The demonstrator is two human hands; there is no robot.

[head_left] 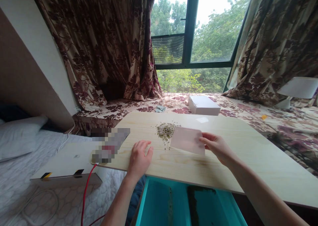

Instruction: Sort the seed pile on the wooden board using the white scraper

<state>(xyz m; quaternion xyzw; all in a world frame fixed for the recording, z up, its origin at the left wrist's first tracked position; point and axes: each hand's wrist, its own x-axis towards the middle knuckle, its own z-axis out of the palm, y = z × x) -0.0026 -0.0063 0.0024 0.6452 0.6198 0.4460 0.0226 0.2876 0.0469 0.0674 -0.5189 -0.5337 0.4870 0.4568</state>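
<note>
Translucent sheet [186, 140], one, pale pinkish, roughly rectangular with softened corners: located at the middle of the wood-grained tabletop [238, 130], its left end just beside a loose heap of small green and pale granules [166, 130]; whether its underside touched the surface could not be told. Right hand [218, 146]: fingers closed on the sheet's right end, thumb against the near face. Left hand [141, 159]: fingers loosely curved, thumb apart, nothing held, resting at the near edge, above the teal drawer-like bin [162, 194]. Handling, by judgement: sheet probably plastic, light, thin, stiff enough to stay flat from a one-end hold, smooth and perhaps slippery; the short right end, clear of the granules, seemed the sound place to grip, with thumb and fingers on opposite faces. Granules: individually light, hard-looking, apt to roll and scatter; strays lay below the main heap.
</note>
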